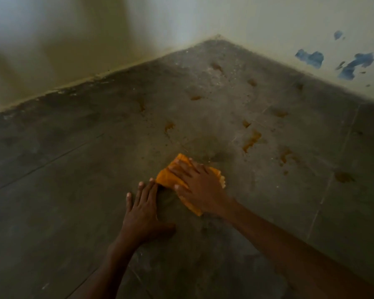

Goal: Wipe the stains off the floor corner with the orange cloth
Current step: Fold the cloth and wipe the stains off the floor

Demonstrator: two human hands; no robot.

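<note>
An orange cloth [166, 176] lies bunched on the grey concrete floor [63, 190]. My right hand [200, 184] presses flat on top of it, fingers spread and pointing up-left. My left hand [144, 210] rests flat on the bare floor just left of the cloth, fingertips almost touching its edge. Several orange-brown stains dot the floor beyond the cloth, among them a long one [252, 140] to the upper right and a small one [169, 125] straight ahead. More stains run back toward the corner [217, 43].
Two pale walls meet at the corner; the right wall [268, 29] has blue patches of chipped paint [310, 58]. A dark grimy band follows the base of the left wall [52, 50]. Thin joint lines cross the floor.
</note>
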